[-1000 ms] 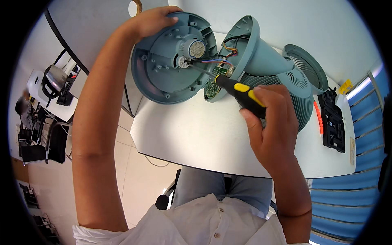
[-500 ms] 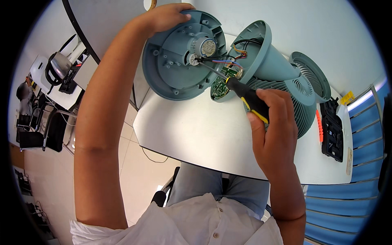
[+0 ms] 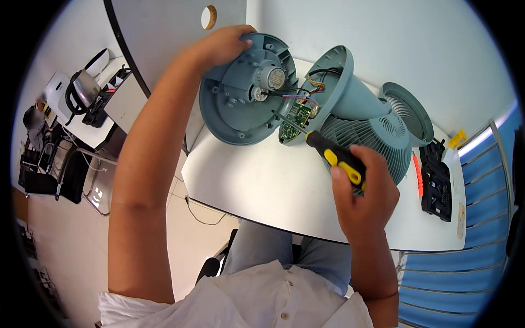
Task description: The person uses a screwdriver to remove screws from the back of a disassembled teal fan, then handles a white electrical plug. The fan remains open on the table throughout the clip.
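My left hand (image 3: 229, 46) is closed over the upper rim of a round grey-green fan base (image 3: 229, 123), which stands tilted with its hollow inside facing me. Inside it sit a silver round motor (image 3: 276, 78) and a small white part (image 3: 259, 94) with wires attached. In my right hand (image 3: 367, 191) is a black and yellow screwdriver (image 3: 334, 156), its tip by the base's right edge, in front of a green circuit board (image 3: 298, 117). Wires (image 3: 298, 97) run from the base to the open fan stand (image 3: 342, 82). Behind the screwdriver lies the ribbed fan head (image 3: 377, 145).
A round slatted cover (image 3: 410, 112) leans by the wall. An open black tool case (image 3: 436, 186) and an orange-red stick (image 3: 418, 174) lie at the right of the white table (image 3: 246, 175). Blue slatted railing (image 3: 454, 273) borders the right. A kettle (image 3: 85, 90) stands far left.
The screwdriver tip has come away from the small white part and moved down and right to the base's edge. My left hand keeps its hold on the rim. The whole view has shifted slightly.
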`<state>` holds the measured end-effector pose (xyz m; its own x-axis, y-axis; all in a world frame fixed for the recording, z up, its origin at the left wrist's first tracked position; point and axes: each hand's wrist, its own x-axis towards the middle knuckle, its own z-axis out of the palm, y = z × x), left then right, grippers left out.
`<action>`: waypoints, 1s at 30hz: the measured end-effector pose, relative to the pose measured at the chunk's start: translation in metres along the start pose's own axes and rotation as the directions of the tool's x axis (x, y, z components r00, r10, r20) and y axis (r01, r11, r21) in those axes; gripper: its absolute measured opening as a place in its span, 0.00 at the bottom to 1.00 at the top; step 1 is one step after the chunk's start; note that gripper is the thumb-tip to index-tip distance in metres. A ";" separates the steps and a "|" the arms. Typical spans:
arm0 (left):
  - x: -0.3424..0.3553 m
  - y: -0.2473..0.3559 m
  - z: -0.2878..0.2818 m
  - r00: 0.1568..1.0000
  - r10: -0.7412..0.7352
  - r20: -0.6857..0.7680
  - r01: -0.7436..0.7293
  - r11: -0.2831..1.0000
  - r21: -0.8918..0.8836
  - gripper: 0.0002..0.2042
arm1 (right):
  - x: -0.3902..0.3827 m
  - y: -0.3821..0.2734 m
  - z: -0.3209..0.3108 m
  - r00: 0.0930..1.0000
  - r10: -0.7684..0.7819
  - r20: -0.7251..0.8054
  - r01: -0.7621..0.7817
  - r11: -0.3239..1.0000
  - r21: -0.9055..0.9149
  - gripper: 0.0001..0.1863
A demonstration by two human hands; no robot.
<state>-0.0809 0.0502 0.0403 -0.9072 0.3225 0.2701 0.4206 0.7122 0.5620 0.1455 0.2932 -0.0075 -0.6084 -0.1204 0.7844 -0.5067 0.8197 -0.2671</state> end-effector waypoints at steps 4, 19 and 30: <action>0.003 -0.004 0.002 0.999 0.032 -0.005 -0.032 0.999 0.008 0.14 | -0.007 0.011 0.006 0.997 0.010 -0.076 0.003 0.985 0.170 0.17; 0.013 -0.008 -0.002 0.997 0.047 0.063 -0.048 0.999 0.006 0.16 | 0.018 0.029 0.018 0.990 -0.070 -0.123 0.086 0.987 0.133 0.16; 0.011 -0.004 -0.001 0.997 0.067 0.039 -0.072 0.990 0.118 0.15 | 0.020 0.023 0.021 0.991 -0.082 -0.102 0.094 0.989 0.117 0.16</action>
<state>-0.0924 0.0499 0.0415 -0.8765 0.3936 0.2770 0.4801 0.7559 0.4451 0.1087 0.2983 -0.0098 -0.4992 -0.1297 0.8568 -0.6294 0.7338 -0.2557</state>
